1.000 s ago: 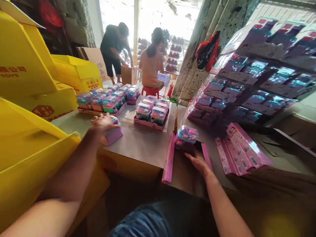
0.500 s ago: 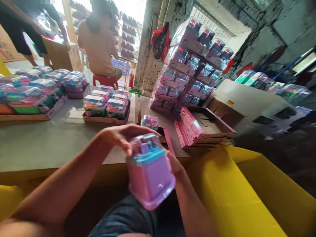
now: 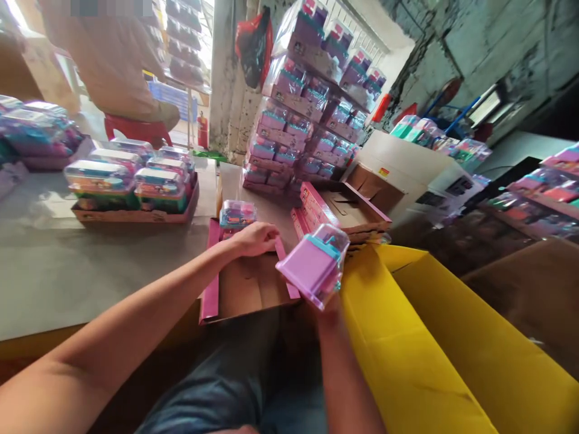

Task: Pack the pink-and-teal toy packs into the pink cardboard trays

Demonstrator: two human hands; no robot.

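Note:
My right hand (image 3: 326, 310) holds a purple plastic case (image 3: 312, 262) with a blue band and a clear cover, tilted on its side. Most of its fingers are hidden behind the case. My left hand (image 3: 257, 239) has its fingers curled at the pink side flap of a cardboard display tray (image 3: 253, 289), whose bare brown bottom shows. The tray sits at the table's near edge, below my left forearm. Behind my left hand stands a blue-topped clear case (image 3: 238, 212) at the tray's far left corner, partly covered by the hand.
Filled trays (image 3: 131, 208) of clear-lidded cases stand on the table (image 3: 40, 277) at left. Tall stacks of packed cases (image 3: 289, 126) rise behind. Folded pink trays (image 3: 316, 208) lie at right, beside an open yellow box (image 3: 389, 325). A person (image 3: 104, 66) sits on a red stool.
My left hand has let go of the purple case and gone to the tray's flap. My right hand has carried the case rightward and tipped it. The view has turned right.

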